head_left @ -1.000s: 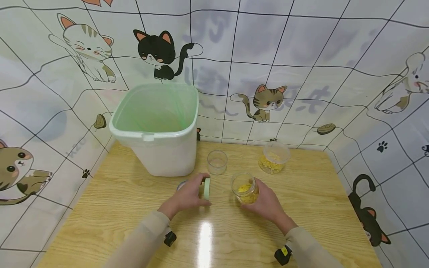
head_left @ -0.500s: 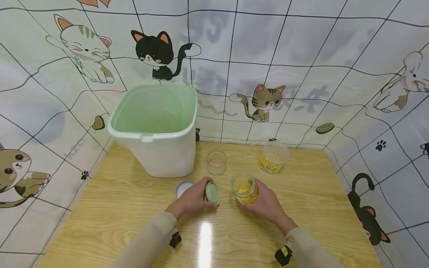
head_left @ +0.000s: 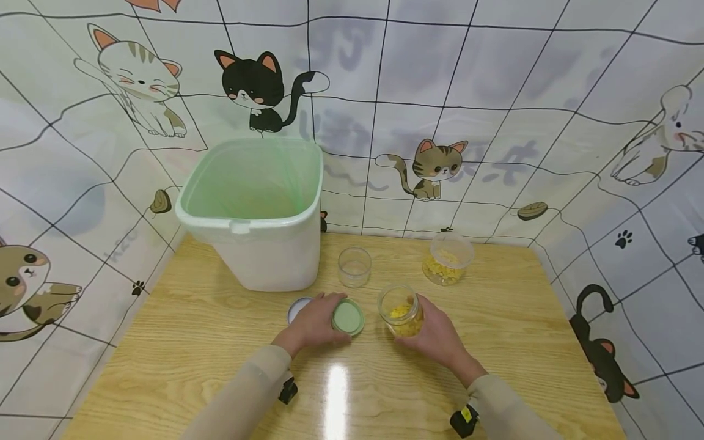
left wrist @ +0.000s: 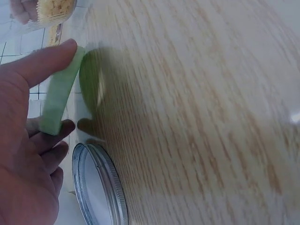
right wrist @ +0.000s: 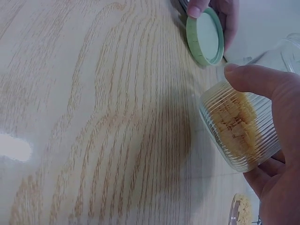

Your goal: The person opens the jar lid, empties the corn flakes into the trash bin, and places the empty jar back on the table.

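In the head view my left hand (head_left: 316, 321) pinches a round pale green lid (head_left: 348, 317) between thumb and fingertips. From the left wrist, that lid (left wrist: 61, 93) appears edge-on, close over the tabletop. A silver-rimmed jar lid (left wrist: 101, 192) with a white inside lies beneath the left hand, partly hidden by it in the head view. To the right, my right hand (head_left: 440, 333) grips a ribbed clear jar (head_left: 400, 311) by its side. Its top is uncovered, and yellow pieces (right wrist: 236, 126) fill its lower part. A short gap separates the green lid from the jar.
Behind the hands stands a clear empty cup (head_left: 354, 267). Farther right, a round clear tub (head_left: 447, 263) holds yellow pieces, with a translucent lid tilted on it. A white bin (head_left: 275, 250) with a pale green liner stands at the back left, against the cat-patterned wall covering (head_left: 352, 134).
The green lid has turned from edge-on to lying nearly flat, its face now upward. My left hand moved slightly right, uncovering more of the silver-rimmed lid. The right hand and jar stayed put.
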{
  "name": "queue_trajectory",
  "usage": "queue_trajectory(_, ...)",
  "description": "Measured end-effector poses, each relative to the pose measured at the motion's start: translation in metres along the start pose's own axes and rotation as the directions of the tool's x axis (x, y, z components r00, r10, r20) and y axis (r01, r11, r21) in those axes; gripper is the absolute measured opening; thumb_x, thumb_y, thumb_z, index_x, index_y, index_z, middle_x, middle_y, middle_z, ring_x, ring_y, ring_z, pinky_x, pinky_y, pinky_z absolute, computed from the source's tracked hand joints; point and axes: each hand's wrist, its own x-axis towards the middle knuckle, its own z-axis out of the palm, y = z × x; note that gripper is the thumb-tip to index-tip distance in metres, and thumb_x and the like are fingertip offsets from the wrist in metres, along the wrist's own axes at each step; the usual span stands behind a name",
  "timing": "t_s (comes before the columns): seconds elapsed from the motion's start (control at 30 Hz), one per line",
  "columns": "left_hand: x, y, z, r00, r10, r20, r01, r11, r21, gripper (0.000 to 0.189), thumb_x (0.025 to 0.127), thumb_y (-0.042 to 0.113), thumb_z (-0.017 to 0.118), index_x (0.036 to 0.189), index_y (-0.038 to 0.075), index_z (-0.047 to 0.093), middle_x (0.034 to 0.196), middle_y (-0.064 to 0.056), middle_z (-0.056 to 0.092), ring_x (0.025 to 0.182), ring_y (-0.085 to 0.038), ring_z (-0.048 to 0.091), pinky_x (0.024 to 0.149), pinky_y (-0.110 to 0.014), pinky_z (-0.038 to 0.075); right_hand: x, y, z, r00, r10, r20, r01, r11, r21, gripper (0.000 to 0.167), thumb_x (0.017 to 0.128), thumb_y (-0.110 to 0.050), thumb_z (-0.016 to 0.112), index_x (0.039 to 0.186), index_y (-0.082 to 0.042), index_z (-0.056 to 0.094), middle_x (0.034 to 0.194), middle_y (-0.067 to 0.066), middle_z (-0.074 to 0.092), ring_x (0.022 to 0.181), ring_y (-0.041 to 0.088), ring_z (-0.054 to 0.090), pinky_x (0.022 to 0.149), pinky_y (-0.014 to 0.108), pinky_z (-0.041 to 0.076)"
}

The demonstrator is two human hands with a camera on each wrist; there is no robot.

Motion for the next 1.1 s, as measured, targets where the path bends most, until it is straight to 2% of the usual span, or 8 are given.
queue_trajectory(0.13,-0.001,0.001,-0.001,1.0,-0.025,-0.007,0.025,0.998,0.063,0.092,0.072,0.048,0.08,0.147,0.012,0.042,0.151,-0.014,0.043,0.143,-0.041,0.033,0.116,-0.055,0.029,0.0,0.0,0.0,1.0,0.005,0.004,-0.005,1.0,0.002,0.095,0.063,-0.031,0.091,0.142,-0.006,0.044,0.133,0.01,0.059,0.121,0.028,0.059,0.099,0.051,0.049)
queue_trajectory(0.2,-0.001,0.001,-0.001,1.0,-0.029,-0.004,0.029,0.995,0.09,0.092,0.072,0.049,0.08,0.148,0.012,0.041,0.152,-0.013,0.042,0.145,-0.039,0.031,0.118,-0.054,0.027,0.0,0.0,0.0,1.0,0.008,0.007,-0.008,1.0,0.002,0.095,0.064,-0.031,0.091,0.142,-0.006,0.044,0.133,0.009,0.059,0.121,0.028,0.059,0.099,0.051,0.049)
queue_trajectory(0.33,0.001,0.001,0.0,1.0,-0.024,0.009,0.022,0.989,0.147,0.093,0.074,0.049,0.078,0.149,0.011,0.039,0.154,-0.009,0.041,0.147,-0.032,0.029,0.122,-0.048,0.022,0.0,0.001,0.0,1.0,0.005,0.004,-0.005,1.0,0.0,0.094,0.064,-0.031,0.091,0.142,-0.006,0.044,0.133,0.009,0.06,0.12,0.028,0.059,0.099,0.051,0.049)
queue_trajectory(0.6,0.001,0.001,0.002,0.998,-0.02,0.052,0.008,0.975,0.222,0.096,0.077,0.054,0.072,0.151,0.005,0.034,0.157,-0.013,0.035,0.15,-0.031,0.024,0.124,-0.044,0.015,0.0,0.003,0.002,1.0,-0.004,-0.003,0.004,1.0,-0.008,0.097,0.063,-0.034,0.091,0.142,-0.006,0.044,0.133,0.01,0.06,0.12,0.028,0.059,0.098,0.05,0.05)
queue_trajectory(0.9,-0.002,0.007,-0.003,0.995,-0.029,0.094,0.012,0.983,0.182,0.102,0.079,0.054,0.072,0.153,0.002,0.025,0.16,-0.016,0.026,0.151,-0.032,0.018,0.125,-0.045,0.012,0.0,0.002,0.002,1.0,-0.001,-0.005,0.001,1.0,-0.017,0.097,0.062,-0.034,0.092,0.142,-0.006,0.044,0.132,0.009,0.061,0.119,0.027,0.06,0.098,0.05,0.05)
queue_trajectory(1.1,-0.006,0.007,-0.011,0.998,0.012,0.062,-0.018,0.995,0.103,0.091,0.085,0.049,0.069,0.152,0.001,0.03,0.159,-0.017,0.029,0.15,-0.034,0.02,0.124,-0.047,0.015,0.002,-0.001,0.0,1.0,-0.005,-0.007,0.004,1.0,-0.017,0.096,0.063,-0.034,0.091,0.142,-0.006,0.044,0.132,0.009,0.06,0.118,0.028,0.06,0.097,0.05,0.05)
